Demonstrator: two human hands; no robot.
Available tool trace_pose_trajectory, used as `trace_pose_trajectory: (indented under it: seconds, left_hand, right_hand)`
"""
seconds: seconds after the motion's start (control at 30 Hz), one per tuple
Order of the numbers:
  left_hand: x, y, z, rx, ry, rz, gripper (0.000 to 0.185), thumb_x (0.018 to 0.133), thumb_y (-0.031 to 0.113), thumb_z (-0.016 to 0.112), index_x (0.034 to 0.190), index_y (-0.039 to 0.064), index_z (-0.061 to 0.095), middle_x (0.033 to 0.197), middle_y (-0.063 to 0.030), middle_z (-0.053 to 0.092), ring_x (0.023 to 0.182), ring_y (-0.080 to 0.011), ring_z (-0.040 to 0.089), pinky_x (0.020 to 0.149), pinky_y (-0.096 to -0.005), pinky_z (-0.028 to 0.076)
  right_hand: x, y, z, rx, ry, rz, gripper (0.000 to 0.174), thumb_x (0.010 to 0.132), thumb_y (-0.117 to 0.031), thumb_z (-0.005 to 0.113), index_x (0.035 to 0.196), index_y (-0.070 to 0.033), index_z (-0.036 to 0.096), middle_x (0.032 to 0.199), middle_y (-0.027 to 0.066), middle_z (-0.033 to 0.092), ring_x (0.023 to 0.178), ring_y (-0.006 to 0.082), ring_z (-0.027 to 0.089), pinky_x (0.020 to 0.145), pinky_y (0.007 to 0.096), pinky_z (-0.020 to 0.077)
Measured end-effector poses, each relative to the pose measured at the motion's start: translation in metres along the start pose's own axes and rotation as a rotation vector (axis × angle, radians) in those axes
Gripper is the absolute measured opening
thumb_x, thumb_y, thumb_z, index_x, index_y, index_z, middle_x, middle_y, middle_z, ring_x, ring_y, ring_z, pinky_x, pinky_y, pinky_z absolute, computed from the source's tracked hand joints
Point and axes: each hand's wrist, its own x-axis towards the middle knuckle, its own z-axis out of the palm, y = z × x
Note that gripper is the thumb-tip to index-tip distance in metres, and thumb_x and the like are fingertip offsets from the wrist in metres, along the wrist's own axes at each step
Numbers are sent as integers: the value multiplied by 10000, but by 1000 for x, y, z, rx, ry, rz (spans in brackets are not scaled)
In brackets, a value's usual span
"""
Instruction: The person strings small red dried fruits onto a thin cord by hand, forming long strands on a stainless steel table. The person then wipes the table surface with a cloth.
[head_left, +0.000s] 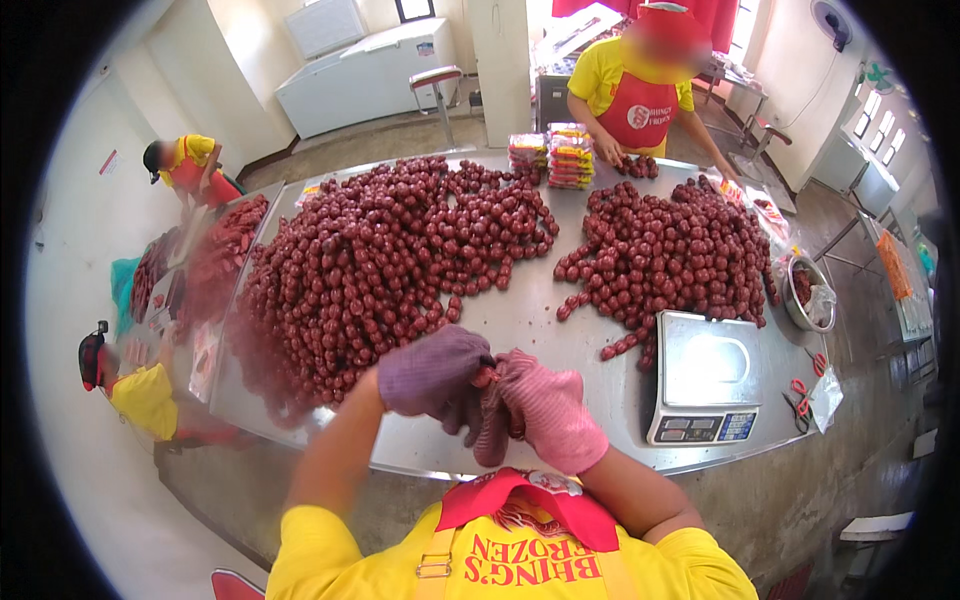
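My left hand (439, 375), in a purple knit glove, meets my right hand (551, 409), in a pink knit glove, over the table's near edge. Between them both are shut on a sausage link (486, 376); only a small reddish part shows, and the rest is hidden by the gloves. Beyond my left hand lies a large heap of linked round red sausages (360, 255). A second heap of linked sausages (667, 255) sits past my right hand, with one short strand trailing toward me.
A digital scale (709, 375) stands right of my hands. Scissors (799, 401), a plastic bag (826, 397) and a metal bowl (810, 292) lie along the right edge of the steel table (517, 322). Stacked packs (570, 154) stand before a co-worker (641, 90). Two more people work at left.
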Motion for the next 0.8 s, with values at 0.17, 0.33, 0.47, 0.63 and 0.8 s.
trace_pose_trajectory:
  seconds: [0.17, 0.33, 0.47, 0.63, 0.8]
  left_hand:
    - [44, -4, 95, -423, 619, 33, 520, 832, 228, 985, 1305, 127, 796, 1216, -169, 846, 1048, -356, 839, 973, -494, 662]
    - [36, 34, 100, -177, 928, 200, 765, 858, 346, 1056, 1546, 182, 764, 1501, -201, 827, 1270, -376, 819, 1160, -513, 638]
    - [67, 17, 105, 257, 958, 56, 581, 766, 288, 1018, 1286, 188, 778, 1228, -168, 796, 1066, -384, 804, 980, -520, 631]
    - [60, 26, 68, 342, 830, 122, 519, 733, 335, 1004, 1186, 182, 802, 1080, -139, 784, 971, -389, 786, 892, -545, 619]
    - [101, -13, 112, 385, 1033, 200, 557, 883, 417, 949, 1375, 199, 809, 1215, -104, 798, 1128, -431, 765, 1016, -612, 586]
  right_hand:
    - [5, 90, 54, 271, 364, 175, 251, 1250, -272, 782, 1403, -74, 790, 972, 57, 793, 776, 168, 779, 727, 352, 635]
    - [-11, 8, 13, 571, 476, 207, 292, 1276, -366, 789, 1273, -75, 811, 1039, 92, 788, 928, 166, 799, 802, 384, 629]
    - [-15, 14, 9, -578, 346, 22, 239, 1235, -329, 795, 1165, -103, 824, 1119, 131, 808, 1018, 323, 856, 825, 484, 641]
    - [1, -17, -15, -563, 230, 239, 146, 1069, -135, 816, 1213, -111, 816, 1188, 148, 796, 1101, 391, 850, 801, 536, 640]
    - [0, 52, 4, -867, 459, -7, 182, 1135, -268, 821, 1218, -107, 805, 1070, 152, 797, 940, 420, 848, 796, 524, 646]
